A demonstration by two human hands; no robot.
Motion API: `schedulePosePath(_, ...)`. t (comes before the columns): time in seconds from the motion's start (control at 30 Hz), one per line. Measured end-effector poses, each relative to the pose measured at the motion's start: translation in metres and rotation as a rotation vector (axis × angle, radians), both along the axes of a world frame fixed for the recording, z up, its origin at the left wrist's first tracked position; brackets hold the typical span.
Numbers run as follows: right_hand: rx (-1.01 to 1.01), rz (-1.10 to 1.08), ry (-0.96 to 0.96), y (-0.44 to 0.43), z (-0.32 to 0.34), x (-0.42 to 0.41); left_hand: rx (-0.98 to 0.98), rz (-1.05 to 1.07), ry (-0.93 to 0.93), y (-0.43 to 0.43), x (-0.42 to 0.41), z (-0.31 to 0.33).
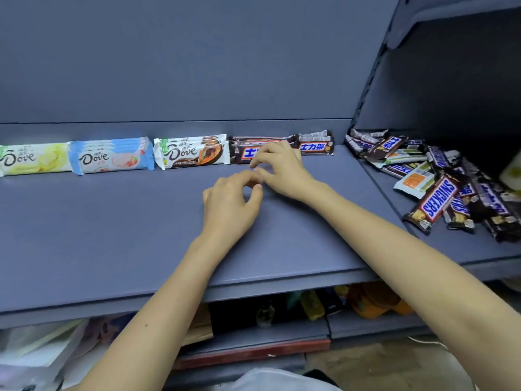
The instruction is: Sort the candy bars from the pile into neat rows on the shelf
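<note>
shelf [112,235]: bar rows [169,153] along back | pile [439,179] right | hands [253,182] before rows

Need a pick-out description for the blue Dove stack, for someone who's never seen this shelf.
Start at the shelf and follow the row of bars along its back wall. Counting from the left, the second group is the blue Dove stack, between the yellow Dove stack and the brown-and-white Dove stack. It alone has light blue wrapper ends and a pink strawberry picture.

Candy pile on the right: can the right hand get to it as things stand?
Probably yes. The right hand is empty beside the Snickers row, and only bare shelf lies between it and the pile.
</note>
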State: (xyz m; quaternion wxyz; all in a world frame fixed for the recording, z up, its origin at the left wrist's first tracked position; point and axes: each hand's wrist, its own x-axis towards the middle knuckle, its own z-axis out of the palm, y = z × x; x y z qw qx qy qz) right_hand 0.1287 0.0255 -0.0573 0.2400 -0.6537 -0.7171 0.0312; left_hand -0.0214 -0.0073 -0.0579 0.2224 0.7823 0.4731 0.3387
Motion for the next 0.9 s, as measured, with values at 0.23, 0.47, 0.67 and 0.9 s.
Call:
schedulePosePath(0.23, -0.017, -0.250, 0.021, -0.055, -0.003, 0.081, -0.030, -0.238, -0.054, -0.024, 0.070, 0.006)
schedulePosePath(0.47, 0.023, -0.508, -0.100, -0.072, 0.001, 0.144, -0.072, -0.293, -0.018, -0.032, 0.094, 0.002)
schedulePosePath(0.67, -0.208, -0.684, -0.117, -0.054, -0.002, 0.168, -0.093, -0.256, -0.036, -0.025, 0.084, 0.004)
schedulePosePath(0.9, 0.035, -0.657, 0.021, -0.053, 0.001, 0.163, -0.145, -0.219, -0.045, -0.020, 0.073, -0.005)
